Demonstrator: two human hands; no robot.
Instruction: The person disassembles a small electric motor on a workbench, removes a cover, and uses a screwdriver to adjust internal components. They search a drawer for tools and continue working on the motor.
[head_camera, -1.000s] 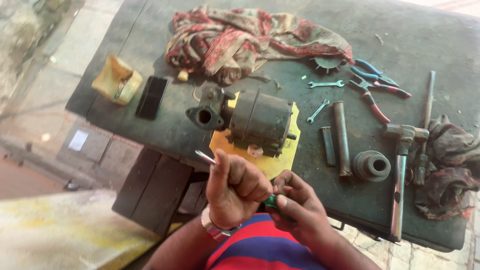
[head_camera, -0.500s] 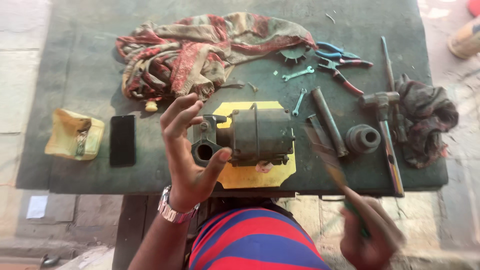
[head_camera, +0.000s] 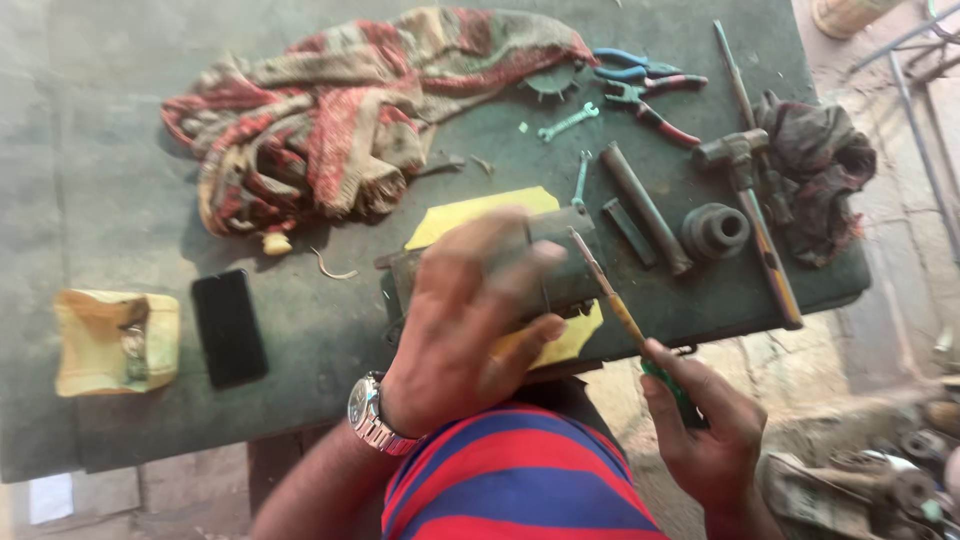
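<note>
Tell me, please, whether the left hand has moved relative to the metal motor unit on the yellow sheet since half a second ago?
Yes. The left hand has come down onto the motor unit and now covers most of it; earlier it was raised beside the unit's left end.

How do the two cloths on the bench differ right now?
The patterned rag is the larger one, red and tan, spread loosely across the upper left of the bench. The dark rag is smaller, brownish-black and bunched up at the right edge. The dark rag lies against the hammer; the patterned rag has no tool on it that I can see. Both are crumpled, and neither the left hand nor the right hand touches them.
</note>
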